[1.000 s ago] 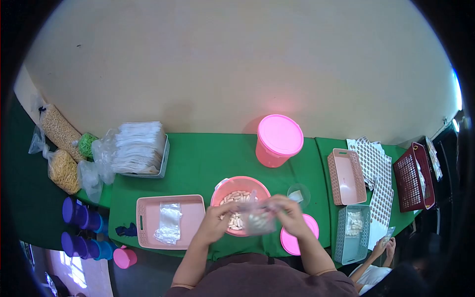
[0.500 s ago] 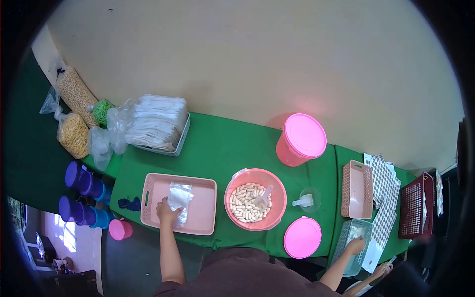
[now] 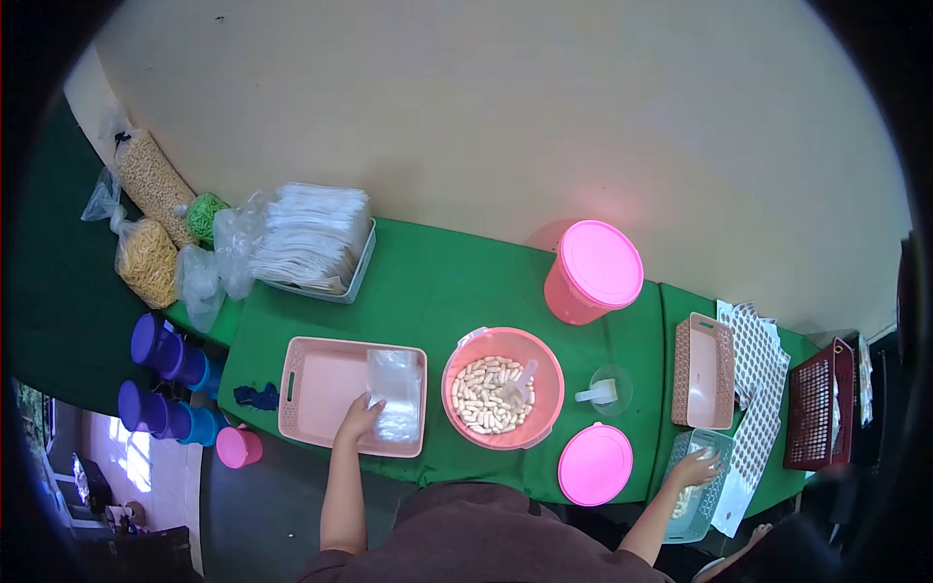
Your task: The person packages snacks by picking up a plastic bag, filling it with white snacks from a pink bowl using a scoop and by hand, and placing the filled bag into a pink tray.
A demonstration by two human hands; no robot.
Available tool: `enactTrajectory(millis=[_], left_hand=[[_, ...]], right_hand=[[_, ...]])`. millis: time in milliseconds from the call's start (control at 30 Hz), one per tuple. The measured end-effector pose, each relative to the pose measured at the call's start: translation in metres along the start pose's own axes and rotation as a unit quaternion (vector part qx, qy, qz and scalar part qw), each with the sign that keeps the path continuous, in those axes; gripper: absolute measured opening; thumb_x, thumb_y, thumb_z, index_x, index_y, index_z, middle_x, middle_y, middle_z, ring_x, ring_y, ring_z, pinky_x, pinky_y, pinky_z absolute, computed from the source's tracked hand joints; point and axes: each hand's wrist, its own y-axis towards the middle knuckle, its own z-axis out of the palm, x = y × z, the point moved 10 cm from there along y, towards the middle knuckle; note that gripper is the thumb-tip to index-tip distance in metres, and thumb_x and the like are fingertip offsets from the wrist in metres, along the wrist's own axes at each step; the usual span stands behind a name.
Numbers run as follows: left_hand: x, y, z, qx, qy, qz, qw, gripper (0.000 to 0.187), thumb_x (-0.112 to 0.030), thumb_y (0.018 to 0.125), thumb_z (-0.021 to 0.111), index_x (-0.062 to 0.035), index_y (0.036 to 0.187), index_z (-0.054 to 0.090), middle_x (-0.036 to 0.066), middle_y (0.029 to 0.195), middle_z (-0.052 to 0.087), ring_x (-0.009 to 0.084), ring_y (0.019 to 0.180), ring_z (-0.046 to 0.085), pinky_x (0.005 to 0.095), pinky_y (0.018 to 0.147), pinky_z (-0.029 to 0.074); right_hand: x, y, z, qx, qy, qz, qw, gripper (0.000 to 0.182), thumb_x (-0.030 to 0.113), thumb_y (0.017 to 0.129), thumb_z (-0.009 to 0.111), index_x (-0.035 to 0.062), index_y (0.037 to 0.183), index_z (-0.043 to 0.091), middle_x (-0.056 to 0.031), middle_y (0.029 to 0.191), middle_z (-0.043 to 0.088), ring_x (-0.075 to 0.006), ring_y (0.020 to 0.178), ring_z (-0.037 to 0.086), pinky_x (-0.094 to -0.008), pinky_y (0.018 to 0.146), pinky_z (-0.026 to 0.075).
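Observation:
My left hand [image 3: 360, 418] is over the pink tray [image 3: 321, 418], its fingers closed on the edge of clear plastic bags [image 3: 396, 394] lying along the tray's right side. My right hand [image 3: 694, 470] is over the teal basket [image 3: 692, 530] with its fingers apart. Beneath it in the basket are pale filled packets [image 3: 685, 500], partly hidden by the hand. Between my hands stands a pink bucket [image 3: 552, 389] of pale, finger-shaped snack pieces [image 3: 481, 394], with a clear scoop [image 3: 522, 384] resting in them.
A lidded pink bucket [image 3: 595, 272], a loose pink lid [image 3: 595, 464] and a clear bowl [image 3: 612, 394] are on the green cloth. Stacked white bags [image 3: 311, 233] stand at back left, near snack sacks [image 3: 151, 262]. A person's hand [image 3: 758, 532] shows at lower right, near a maroon basket [image 3: 816, 413].
My left hand and the plastic bags have moved right across the tray. My right hand has opened over the teal basket, where pale packets now show. The other person's hand has drawn lower.

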Motion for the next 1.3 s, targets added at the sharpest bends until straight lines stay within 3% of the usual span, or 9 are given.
enactTrajectory(millis=[333, 467, 567, 767, 867, 933, 1033, 1167, 1300], left_hand=[[-0.105, -0.057, -0.048, -0.218, 0.145, 0.148, 0.954, 0.020, -0.004, 0.086, 0.057, 0.0035, 0.102, 0.068, 0.021, 0.091, 0.068, 0.0313, 0.085, 0.068, 0.0357, 0.075, 0.051], [-0.200, -0.109, -0.010, -0.113, 0.177, 0.185, 0.960, 0.019, -0.002, 0.081, 0.062, -0.0012, 0.099, 0.069, 0.017, 0.088, 0.068, 0.0288, 0.075, 0.066, 0.0347, 0.069, 0.051], [-0.260, -0.154, 0.043, -0.022, 0.251, 0.298, 0.921, 0.016, -0.005, 0.080, 0.065, -0.0047, 0.095, 0.070, 0.014, 0.086, 0.068, 0.0279, 0.072, 0.065, 0.0357, 0.068, 0.051], [-0.313, -0.195, 0.068, 0.066, 0.201, 0.408, 0.888, 0.031, -0.003, 0.074, 0.073, -0.0041, 0.105, 0.068, 0.010, 0.086, 0.070, 0.0198, 0.078, 0.068, 0.0296, 0.069, 0.053], [-0.301, -0.182, 0.038, -0.069, 0.014, 0.371, 0.926, 0.065, 0.000, 0.071, 0.076, -0.0037, 0.130, 0.050, 0.011, 0.087, 0.070, 0.0172, 0.082, 0.068, 0.0296, 0.076, 0.053], [-0.295, -0.168, 0.043, -0.036, -0.095, 0.356, 0.929, 0.075, 0.001, 0.071, 0.077, -0.0024, 0.136, 0.040, 0.012, 0.088, 0.070, 0.0176, 0.084, 0.068, 0.0297, 0.079, 0.052], [-0.286, -0.161, 0.059, 0.018, -0.240, 0.314, 0.918, 0.081, 0.005, 0.073, 0.073, 0.0025, 0.140, 0.029, 0.013, 0.087, 0.069, 0.0192, 0.085, 0.068, 0.0288, 0.082, 0.051], [-0.274, -0.148, 0.080, 0.075, -0.281, 0.253, 0.923, 0.060, 0.009, 0.075, 0.070, 0.0061, 0.128, 0.041, 0.012, 0.084, 0.069, 0.0188, 0.084, 0.068, 0.0271, 0.080, 0.052], [-0.272, -0.144, 0.082, 0.018, -0.284, 0.277, 0.918, 0.040, 0.012, 0.073, 0.071, 0.0024, 0.105, 0.050, 0.013, 0.083, 0.068, 0.0178, 0.082, 0.068, 0.0294, 0.081, 0.053]], right_hand=[[0.210, -0.039, -0.141, 0.001, 0.303, -0.132, 0.944, 0.053, 0.021, 0.092, 0.052, 0.0083, 0.140, 0.034, -0.0203, 0.137, 0.036, -0.0346, 0.128, 0.033, -0.0473, 0.105, 0.025], [0.319, -0.132, -0.226, 0.275, 0.554, -0.300, 0.727, 0.058, 0.015, 0.085, 0.061, 0.0001, 0.136, 0.037, -0.0176, 0.137, 0.038, -0.0321, 0.127, 0.034, -0.0436, 0.104, 0.028], [0.368, -0.204, -0.332, 0.302, 0.555, -0.531, 0.565, 0.060, 0.015, 0.078, 0.070, 0.0126, 0.133, 0.045, -0.0159, 0.136, 0.039, -0.0330, 0.125, 0.036, -0.0452, 0.104, 0.026], [0.387, -0.242, -0.345, 0.414, 0.497, -0.636, 0.421, 0.028, 0.011, 0.077, 0.071, 0.0115, 0.104, 0.063, -0.0052, 0.107, 0.062, -0.0248, 0.110, 0.052, -0.0447, 0.100, 0.028], [0.386, -0.223, -0.317, 0.505, 0.542, -0.495, 0.454, 0.015, 0.010, 0.079, 0.070, 0.0063, 0.093, 0.064, -0.0044, 0.090, 0.065, -0.0204, 0.095, 0.059, -0.0378, 0.089, 0.039], [0.377, -0.223, -0.280, 0.626, 0.579, -0.281, 0.441, 0.013, 0.009, 0.083, 0.068, 0.0025, 0.093, 0.063, -0.0070, 0.087, 0.064, -0.0173, 0.084, 0.060, -0.0314, 0.074, 0.046], [0.368, -0.228, -0.265, 0.672, 0.571, -0.206, 0.424, 0.015, 0.010, 0.084, 0.067, 0.0004, 0.095, 0.062, -0.0070, 0.084, 0.064, -0.0156, 0.080, 0.059, -0.0305, 0.074, 0.047], [0.363, -0.232, -0.253, 0.681, 0.573, -0.180, 0.419, 0.023, 0.011, 0.083, 0.068, -0.0007, 0.101, 0.060, -0.0091, 0.088, 0.062, -0.0184, 0.086, 0.058, -0.0318, 0.079, 0.046], [0.364, -0.189, -0.294, 0.405, 0.586, -0.341, 0.614, 0.035, 0.015, 0.084, 0.067, 0.0004, 0.112, 0.052, -0.0134, 0.102, 0.054, -0.0241, 0.097, 0.053, -0.0350, 0.087, 0.041]])
